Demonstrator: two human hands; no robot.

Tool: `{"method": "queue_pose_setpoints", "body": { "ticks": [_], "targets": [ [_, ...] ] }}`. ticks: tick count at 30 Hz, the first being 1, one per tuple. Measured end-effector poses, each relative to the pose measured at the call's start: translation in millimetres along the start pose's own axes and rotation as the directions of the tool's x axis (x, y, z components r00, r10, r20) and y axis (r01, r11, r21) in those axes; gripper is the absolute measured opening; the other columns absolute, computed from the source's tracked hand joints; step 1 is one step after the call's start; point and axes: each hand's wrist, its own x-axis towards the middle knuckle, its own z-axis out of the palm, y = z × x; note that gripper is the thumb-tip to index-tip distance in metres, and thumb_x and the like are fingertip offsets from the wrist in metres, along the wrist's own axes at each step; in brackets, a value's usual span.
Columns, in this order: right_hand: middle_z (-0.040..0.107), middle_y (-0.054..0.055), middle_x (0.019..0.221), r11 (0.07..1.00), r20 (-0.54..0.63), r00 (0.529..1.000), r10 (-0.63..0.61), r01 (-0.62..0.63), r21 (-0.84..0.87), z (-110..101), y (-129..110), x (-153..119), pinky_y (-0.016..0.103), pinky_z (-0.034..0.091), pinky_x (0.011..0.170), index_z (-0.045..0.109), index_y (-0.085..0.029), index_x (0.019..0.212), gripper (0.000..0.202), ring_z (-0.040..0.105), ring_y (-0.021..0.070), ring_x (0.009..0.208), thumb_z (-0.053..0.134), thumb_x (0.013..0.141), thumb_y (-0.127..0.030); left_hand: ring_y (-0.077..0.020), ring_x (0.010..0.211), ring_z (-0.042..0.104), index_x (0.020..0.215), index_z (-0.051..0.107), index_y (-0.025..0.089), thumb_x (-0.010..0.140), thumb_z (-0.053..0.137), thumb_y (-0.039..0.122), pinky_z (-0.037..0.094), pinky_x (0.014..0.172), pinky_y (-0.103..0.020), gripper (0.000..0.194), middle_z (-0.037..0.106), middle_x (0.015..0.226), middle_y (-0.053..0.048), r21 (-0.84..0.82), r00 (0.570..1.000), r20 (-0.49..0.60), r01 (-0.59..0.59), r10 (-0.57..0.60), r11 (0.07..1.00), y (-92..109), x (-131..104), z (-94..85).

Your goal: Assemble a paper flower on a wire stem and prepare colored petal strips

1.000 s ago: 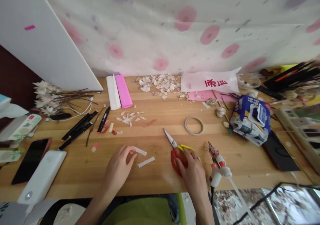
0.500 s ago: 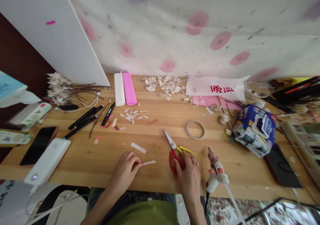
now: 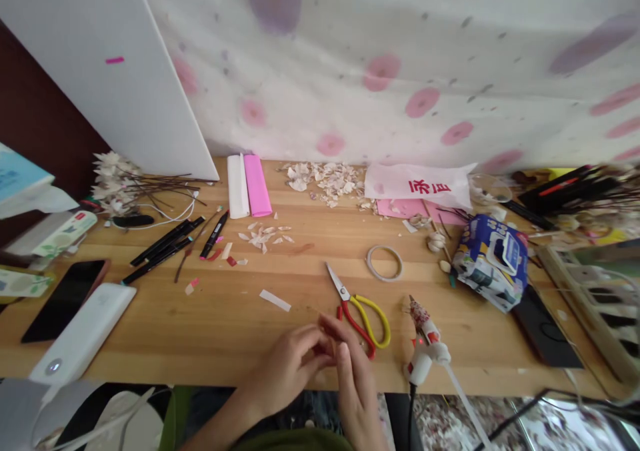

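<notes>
My left hand (image 3: 293, 364) and my right hand (image 3: 353, 377) meet at the table's front edge, fingertips pinched together. Between them is a narrow white paper strip, mostly hidden by the fingers. Just beyond my right hand lie scissors (image 3: 357, 311) with one red and one yellow handle, blades slightly apart and pointing away; no hand holds them. Another white paper strip (image 3: 275, 299) is flat on the wood behind my left hand. A roll of tape (image 3: 369, 262) rests past the scissors. To the right of my right hand stands a white glue gun (image 3: 425, 354), its nozzle end crusted with reddish bits.
Pale petal scraps (image 3: 325, 179) and white and pink paper rolls (image 3: 257, 185) lie at the back. Black markers (image 3: 165, 247), a phone (image 3: 65, 301) and a white power bank (image 3: 83, 331) are left. A blue wipes pack (image 3: 493, 261) sits right. The glue gun's cord (image 3: 412, 404) hangs over the edge.
My right hand has let go of the scissors and moved left to my left hand. My left hand has shifted right and nearer, carrying the paper strip. The view has turned slightly.
</notes>
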Motion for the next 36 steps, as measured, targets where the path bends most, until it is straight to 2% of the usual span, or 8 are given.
{"method": "queue_pose_setpoints", "body": {
  "ticks": [3,8,12,19,23,27,32,36],
  "targets": [
    [0.062,0.005,0.142,0.949,-0.028,0.991,0.129,-0.115,0.295,15,-8,-6,0.035,0.044,0.112,0.063,-0.03,0.133,0.039,0.054,0.0218,0.135,0.043,0.105,-0.046,-0.0178,0.089,0.066,0.079,0.07,0.019,0.09,0.068,0.02,0.049,0.082,-0.025,0.011,0.071,0.089,-0.004,-0.086,0.971,-0.144,-0.202,0.189,0.976,4,0,11.8],
    [0.061,0.004,0.144,0.657,-0.035,0.984,0.174,-0.089,0.749,34,-10,0,0.038,0.042,0.115,0.064,-0.037,0.131,0.042,0.052,0.021,0.138,0.048,0.099,-0.059,-0.0159,0.08,0.067,0.08,0.078,0.02,0.086,0.075,0.021,0.052,0.076,-0.023,0.007,0.069,0.082,-0.004,-0.073,0.887,-0.332,-0.363,0.321,0.929,-4,-3,20.0],
    [0.052,0.002,0.151,0.583,-0.059,0.987,0.152,-0.041,0.811,57,-4,0,0.036,0.042,0.114,0.061,-0.039,0.135,0.04,0.048,0.0194,0.141,0.051,0.099,-0.055,-0.0162,0.084,0.069,0.082,0.077,0.019,0.087,0.072,0.015,0.054,0.079,-0.023,0.008,0.069,0.087,-0.005,0.016,0.834,-0.367,-0.436,0.411,0.9,-13,-13,7.2],
    [0.053,0.003,0.151,0.659,-0.161,0.974,0.162,0.015,0.752,114,-11,-16,0.039,0.035,0.119,0.063,-0.036,0.134,0.041,0.042,0.0207,0.145,0.058,0.097,-0.053,-0.0151,0.081,0.07,0.091,0.07,0.02,0.092,0.057,0.007,0.054,0.077,-0.022,0.019,0.074,0.086,-0.005,0.196,0.744,-0.307,-0.56,0.593,0.805,-33,-40,-31.6],
    [0.066,0.008,0.137,0.796,-0.232,0.962,0.144,0.027,0.605,125,-10,-24,0.038,0.044,0.112,0.07,-0.031,0.125,0.039,0.057,0.0245,0.132,0.067,0.092,-0.05,-0.0153,0.075,0.073,0.091,0.068,0.021,0.084,0.069,0.012,0.056,0.073,-0.022,0.011,0.078,0.083,-0.002,-0.156,0.878,-0.39,-0.36,0.278,0.92,-34,-51,-45.1],
    [0.078,0.011,0.111,0.88,-0.288,0.95,0.122,0.031,0.473,119,6,-27,0.039,0.057,0.096,0.08,-0.025,0.102,0.029,0.072,0.0281,0.107,0.08,0.081,-0.045,-0.0144,0.067,0.072,0.081,0.063,0.019,0.07,0.084,0.022,0.055,0.068,-0.021,0.023,0.077,0.071,-0.002,-0.615,0.956,-0.29,-0.156,-0.038,0.773,-23,-57,-55.5],
    [0.08,0.012,0.1,0.953,-0.346,0.938,-0.033,0.133,0.27,112,7,-26,0.038,0.063,0.082,0.084,-0.022,0.089,0.023,0.076,0.0307,0.094,0.082,0.077,-0.041,-0.0103,0.059,0.067,0.075,0.06,0.017,0.058,0.094,0.039,0.051,0.062,-0.02,0.044,0.076,0.066,-0.002,-0.823,0.99,-0.092,-0.016,-0.105,0.568,-19,-60,-61.5],
    [0.08,0.008,0.097,0.963,-0.46,0.854,-0.246,0.268,-0.018,116,-11,-26,0.038,0.06,0.086,0.083,-0.026,0.09,0.014,0.075,0.0268,0.091,0.075,0.084,-0.036,-0.0105,0.058,0.067,0.078,0.057,0.018,0.054,0.096,0.042,0.052,0.066,-0.022,0.052,0.074,0.06,0.0,-0.851,0.977,-0.069,0.049,-0.203,0.523,-29,-57,-58.2]
  ]
}}
